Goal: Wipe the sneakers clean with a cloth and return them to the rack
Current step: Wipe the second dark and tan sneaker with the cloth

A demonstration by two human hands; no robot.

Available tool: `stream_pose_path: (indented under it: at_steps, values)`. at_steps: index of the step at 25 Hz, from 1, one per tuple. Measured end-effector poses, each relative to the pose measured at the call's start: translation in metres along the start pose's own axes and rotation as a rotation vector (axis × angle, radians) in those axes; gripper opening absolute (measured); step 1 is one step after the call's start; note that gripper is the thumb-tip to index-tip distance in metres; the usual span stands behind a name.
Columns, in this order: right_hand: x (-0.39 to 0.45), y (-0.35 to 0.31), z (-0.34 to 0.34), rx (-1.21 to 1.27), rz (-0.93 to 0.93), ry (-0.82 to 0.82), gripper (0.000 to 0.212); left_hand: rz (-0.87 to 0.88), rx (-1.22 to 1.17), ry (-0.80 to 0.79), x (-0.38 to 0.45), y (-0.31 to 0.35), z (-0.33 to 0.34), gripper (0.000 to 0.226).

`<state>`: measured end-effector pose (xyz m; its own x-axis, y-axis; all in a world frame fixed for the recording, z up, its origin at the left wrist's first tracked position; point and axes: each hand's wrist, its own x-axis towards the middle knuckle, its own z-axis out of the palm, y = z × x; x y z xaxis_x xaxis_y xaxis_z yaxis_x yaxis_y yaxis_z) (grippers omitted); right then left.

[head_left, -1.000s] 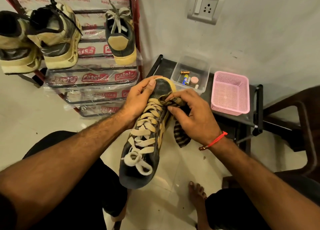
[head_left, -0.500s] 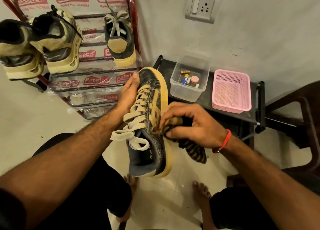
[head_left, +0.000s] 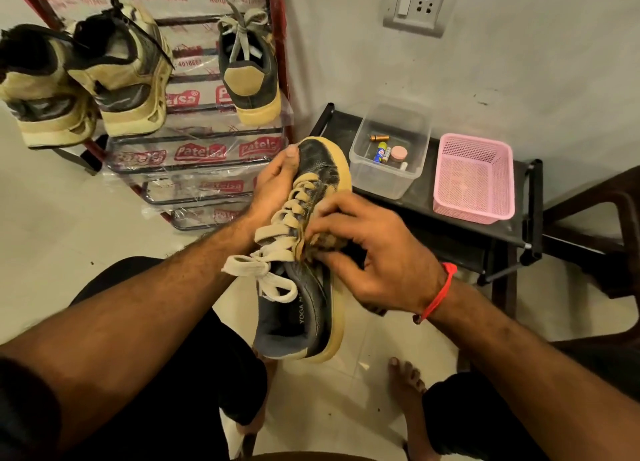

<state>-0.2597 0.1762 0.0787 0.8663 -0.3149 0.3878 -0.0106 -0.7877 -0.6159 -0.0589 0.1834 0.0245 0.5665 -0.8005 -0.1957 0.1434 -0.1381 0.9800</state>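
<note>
Head view:
Sneaker in hand point(head_left: 304, 287): a dark shoe with a tan sole and cream laces, held in the air above the floor in front of the person, toe pointing away toward the black surface point(head_left: 460, 214), heel toward the camera.
Left hand point(head_left: 273, 186): grips the toe end from the left side, thumb lying on top of the toe cap, fingers wrapped under the shoe.
Right hand point(head_left: 377, 256): fingers curled round a bunched cloth point(head_left: 327, 242), pressing it against the shoe's right side just beside the laces; a red thread circles the wrist.
Rack point(head_left: 207, 155): red-framed, plastic-wrapped, at the left; a matching dark sneaker point(head_left: 247, 76) sits heel-out at the right end of its upper shelf, two chunky beige shoes point(head_left: 90, 82) at the left end.
Black surface: a clear box point(head_left: 391, 148) with batteries near its left edge, a pink basket point(head_left: 474, 176) beside it to the right.
</note>
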Motion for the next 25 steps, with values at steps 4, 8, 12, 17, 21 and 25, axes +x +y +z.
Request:
stream_pose_path:
  at_steps: [4, 8, 12, 17, 21, 25]
  values:
    - [0.008, 0.029, -0.012, -0.224, 0.176, 0.15, 0.026, 0.088, 0.047, -0.05, -0.011, -0.003, 0.017, 0.027]
    - [0.001, -0.01, 0.004, -0.01, 0.018, 0.004, 0.022, 0.091, 0.166, 0.014, -0.003, -0.003, 0.01, 0.027]
    - [0.001, -0.003, 0.002, 0.032, 0.006, -0.031, 0.024, 0.029, 0.132, 0.044, -0.002, -0.004, 0.004, 0.032]
    - [0.002, 0.042, -0.029, -0.167, 0.421, 0.143, 0.028, 0.005, 0.066, 0.102, -0.001, 0.002, 0.007, 0.033]
    - [0.0, 0.013, -0.034, 0.046, 0.478, -0.156, 0.068, -0.069, -0.088, 0.259, 0.009, 0.001, -0.003, 0.034]
    - [-0.002, 0.023, -0.028, -0.032, 0.445, -0.423, 0.101, -0.203, -0.095, 0.274, 0.013, -0.004, -0.011, 0.035]
